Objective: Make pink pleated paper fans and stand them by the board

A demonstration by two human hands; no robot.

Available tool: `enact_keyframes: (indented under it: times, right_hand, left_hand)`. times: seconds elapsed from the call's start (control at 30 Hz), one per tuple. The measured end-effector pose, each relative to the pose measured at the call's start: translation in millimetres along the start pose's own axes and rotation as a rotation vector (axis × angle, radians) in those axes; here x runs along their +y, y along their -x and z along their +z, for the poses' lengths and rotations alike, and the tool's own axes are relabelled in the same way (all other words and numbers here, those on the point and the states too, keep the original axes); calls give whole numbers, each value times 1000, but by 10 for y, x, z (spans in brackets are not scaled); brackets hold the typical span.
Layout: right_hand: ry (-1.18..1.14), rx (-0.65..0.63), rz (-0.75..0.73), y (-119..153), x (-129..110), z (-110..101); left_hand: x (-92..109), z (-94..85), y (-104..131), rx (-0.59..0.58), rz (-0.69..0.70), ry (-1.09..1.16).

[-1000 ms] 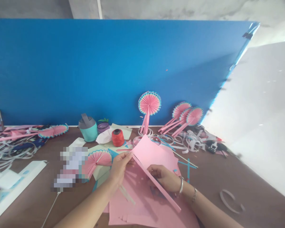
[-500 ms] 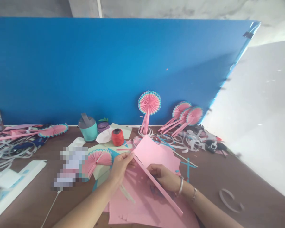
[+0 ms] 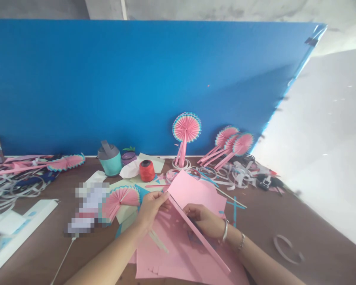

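My left hand (image 3: 152,208) is closed in a pinch on the upper end of a long, narrow pink paper strip (image 3: 206,243), which slants down to the right. Behind the strip, my right hand (image 3: 204,221) has curled fingers close to its middle; a dark object (image 3: 192,223) shows at those fingers, mostly hidden, and I cannot tell its kind. A thin dark line runs along the strip's upper part. Beyond it a pink sheet (image 3: 185,186) rises at an angle. More pink paper (image 3: 166,265) lies under both hands.
A half-opened pleated fan (image 3: 124,198), a red thread spool (image 3: 147,171) and a teal cup (image 3: 110,160) stand left of the paper. Finished pink fans (image 3: 186,128) lean on the blue partition (image 3: 106,79). A power strip (image 3: 23,229) lies left, a white band loop (image 3: 287,249) right.
Both hands keep nearly the same hold. The strip's lower end has shifted slightly down and right, and the view has tilted a little.
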State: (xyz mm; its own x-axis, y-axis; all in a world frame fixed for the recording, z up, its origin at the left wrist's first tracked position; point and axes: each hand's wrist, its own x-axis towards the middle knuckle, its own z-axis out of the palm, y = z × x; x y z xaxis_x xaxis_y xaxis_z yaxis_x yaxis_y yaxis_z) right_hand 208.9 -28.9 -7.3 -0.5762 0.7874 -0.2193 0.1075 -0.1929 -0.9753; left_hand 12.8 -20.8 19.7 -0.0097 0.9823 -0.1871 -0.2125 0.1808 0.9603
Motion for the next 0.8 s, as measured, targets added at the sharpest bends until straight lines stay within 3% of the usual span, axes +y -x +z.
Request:
enact_keyframes:
  times: [0.37,0.6,0.8]
  right_hand:
    - [62,27,-32,-23,-19,-19]
    - [635,522,14,-4,-116,-215]
    - [1150,675,50,104,-227,-356]
  left_hand:
    - [-41,29,31,-113,7,-53]
    - [-15,-58,-60,42,3,110]
    - [10,-64,-52,95,-8,154]
